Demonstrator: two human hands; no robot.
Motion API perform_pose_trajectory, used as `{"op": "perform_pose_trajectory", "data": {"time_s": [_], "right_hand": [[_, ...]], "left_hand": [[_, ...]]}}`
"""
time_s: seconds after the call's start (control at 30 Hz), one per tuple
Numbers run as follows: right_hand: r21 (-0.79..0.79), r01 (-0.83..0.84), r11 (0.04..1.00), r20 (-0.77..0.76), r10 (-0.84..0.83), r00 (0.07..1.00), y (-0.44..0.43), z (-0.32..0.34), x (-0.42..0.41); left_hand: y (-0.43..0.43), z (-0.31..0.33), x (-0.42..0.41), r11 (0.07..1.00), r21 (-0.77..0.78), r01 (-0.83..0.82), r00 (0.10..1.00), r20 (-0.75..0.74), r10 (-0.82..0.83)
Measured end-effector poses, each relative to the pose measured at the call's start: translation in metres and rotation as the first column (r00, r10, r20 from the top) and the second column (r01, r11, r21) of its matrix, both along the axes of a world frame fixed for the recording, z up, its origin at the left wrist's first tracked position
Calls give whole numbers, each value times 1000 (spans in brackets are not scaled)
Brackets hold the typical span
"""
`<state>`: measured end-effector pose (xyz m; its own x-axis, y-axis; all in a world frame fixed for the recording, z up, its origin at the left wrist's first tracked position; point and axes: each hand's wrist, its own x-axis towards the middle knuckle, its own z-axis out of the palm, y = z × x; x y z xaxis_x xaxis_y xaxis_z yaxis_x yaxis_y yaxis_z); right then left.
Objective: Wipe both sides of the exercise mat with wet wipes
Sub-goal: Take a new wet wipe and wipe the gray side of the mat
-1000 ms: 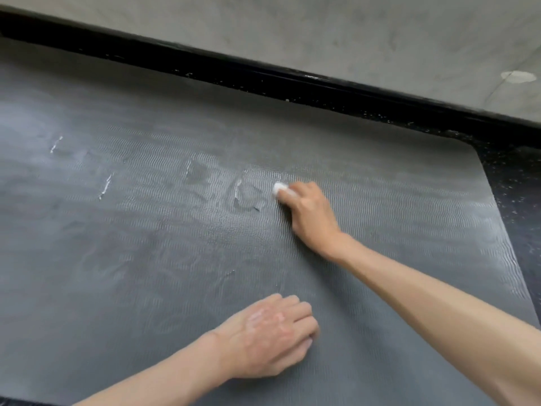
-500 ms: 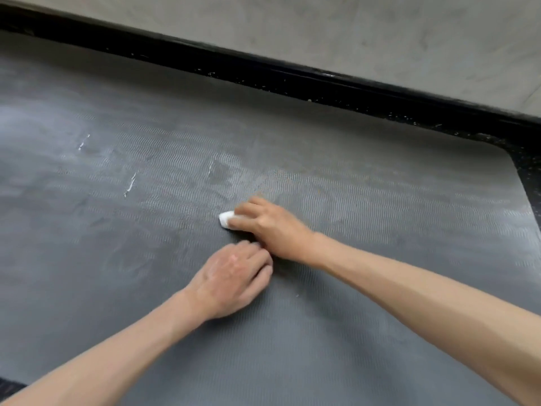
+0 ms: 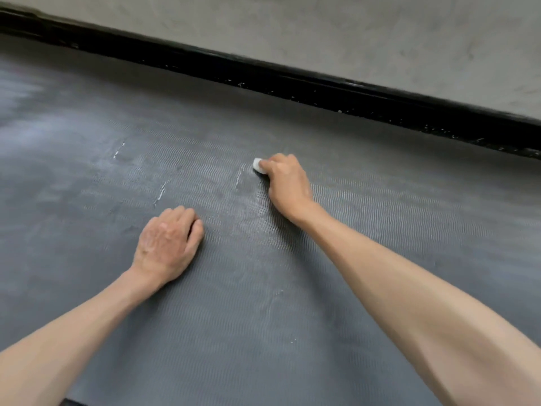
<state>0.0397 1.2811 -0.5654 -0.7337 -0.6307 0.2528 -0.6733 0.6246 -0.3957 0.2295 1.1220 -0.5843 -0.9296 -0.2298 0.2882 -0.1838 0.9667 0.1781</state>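
Head view: wipe [image 3: 258, 165] mostly hidden under right hand [image 3: 288, 183], only white end showing; fingers curled round it, pressing it on mat [image 3: 292, 303] toward far side; left hand [image 3: 168, 244] nearer, on mat, fingers curled, tips hidden, holding nothing; white streaks [image 3: 159, 194] nearby; mat dark grey, ribbed; black baseboard [image 3: 322, 86], grey wall [image 3: 351, 33] behind.

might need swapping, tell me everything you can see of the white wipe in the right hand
The wipe is white, bunched into a small wad rather than spread flat. Only one end shows, poking out past the fingertips of the right hand, whose curled fingers grip and hide the rest. It sits down on the dark grey textured mat, beside a thin pale streak. Dirt or wetness on it cannot be judged.
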Motion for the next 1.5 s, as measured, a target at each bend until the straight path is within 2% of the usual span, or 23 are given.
{"op": "perform_pose_trajectory", "data": {"time_s": [0.03,0.07,0.17,0.2,0.23,0.3,0.37,0.43,0.5,0.6,0.63,0.7,0.77,0.9,0.93,1.03,1.1,1.27,1.33,1.4,1.43,1.47,1.5], "right_hand": [[-20,3,1000,6,-3,1000,-9,-1,3],[-55,-77,996,6,77,997,-16,-2,14],[-31,-476,879,23,477,879,-18,-8,50],[-4,-529,849,25,529,848,-19,-6,45],[8,-499,867,26,499,866,-23,-5,34],[-24,-288,957,-6,288,958,-34,-4,9],[-42,-140,989,-3,140,990,-43,-5,6],[-73,-231,970,-9,231,973,-45,-5,34],[-85,-413,907,13,416,909,-26,-5,73],[31,-575,817,83,572,816,25,-1,100],[46,-535,843,74,531,844,41,-1,96],[-26,-290,957,53,291,955,70,-2,81],[-58,-108,992,44,111,993,89,1,88],[31,-413,910,154,404,902,122,8,160],[59,-443,894,169,429,887,131,8,163],[15,-236,972,141,231,963,145,4,149],[-15,-143,990,129,144,981,147,4,160],[23,-491,871,263,469,844,168,14,220],[41,-397,917,233,378,896,172,12,202],[28,-104,994,191,97,977,170,10,184],[37,-2,999,168,-4,986,169,8,186],[51,23,998,169,-31,985,168,8,198],[64,-35,997,182,23,983,169,8,215]], "left_hand": [[-5,-2,0,1000,3,-3,1000,-3,3],[-7,-3,1,1000,12,-4,1000,-6,4],[-5,-4,1,999,37,-28,1000,5,28],[-4,-3,1,999,33,-36,999,12,36],[-4,-3,0,999,28,-40,999,17,39],[-5,-3,-1,999,31,-39,999,25,38],[-6,-3,-2,998,41,-37,999,23,36],[-5,-2,-1,999,42,-31,999,22,30],[-5,-1,0,999,42,-28,999,21,27],[-5,-2,-1,999,43,-14,1000,13,13],[-5,-2,-1,999,43,-8,1000,9,8],[-4,-2,-1,999,40,-5,1000,6,5],[-3,-2,-1,1000,29,-2,1000,-6,2],[0,-2,1,999,39,1,1000,9,-1],[0,-2,2,999,49,-7,1000,17,6],[5,0,4,993,113,23,1000,16,-25],[18,4,5,976,164,145,989,1,-147],[85,9,12,842,99,530,847,-11,-531],[110,9,17,790,56,611,791,-13,-611],[125,9,21,761,42,647,762,1,-648],[128,8,22,756,40,654,756,5,-654],[129,6,22,750,38,660,750,8,-661],[129,5,22,745,38,665,746,14,-666]]}}
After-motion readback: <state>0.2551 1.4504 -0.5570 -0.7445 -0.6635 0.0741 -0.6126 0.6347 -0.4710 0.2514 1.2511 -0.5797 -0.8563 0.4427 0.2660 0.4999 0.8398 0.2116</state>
